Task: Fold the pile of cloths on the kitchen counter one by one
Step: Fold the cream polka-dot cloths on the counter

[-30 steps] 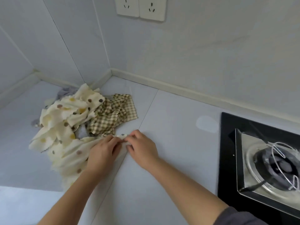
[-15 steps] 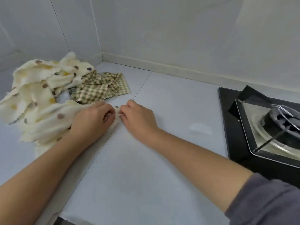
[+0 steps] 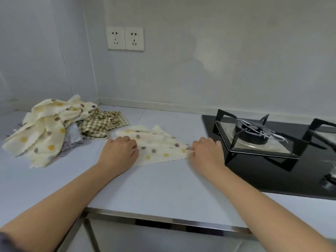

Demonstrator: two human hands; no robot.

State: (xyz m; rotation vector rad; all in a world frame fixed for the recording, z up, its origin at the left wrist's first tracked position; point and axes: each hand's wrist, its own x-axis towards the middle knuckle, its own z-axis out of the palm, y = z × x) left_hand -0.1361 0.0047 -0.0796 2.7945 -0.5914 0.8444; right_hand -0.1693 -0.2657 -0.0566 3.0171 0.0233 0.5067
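On the white counter (image 3: 163, 188), at twelve o'clock, we hold a cream dotted cloth (image 3: 160, 148) stretched between our hands. Our left hand (image 3: 119, 153) grips its left end with curled fingers, and our right hand (image 3: 207, 151) pinches its right corner. At ten o'clock lies the pile of cloths (image 3: 43, 131), with a checked cloth (image 3: 101, 122) against its right side. At two o'clock sits the black gas hob (image 3: 254, 139). Farther off at twelve are two wall sockets (image 3: 125, 38).
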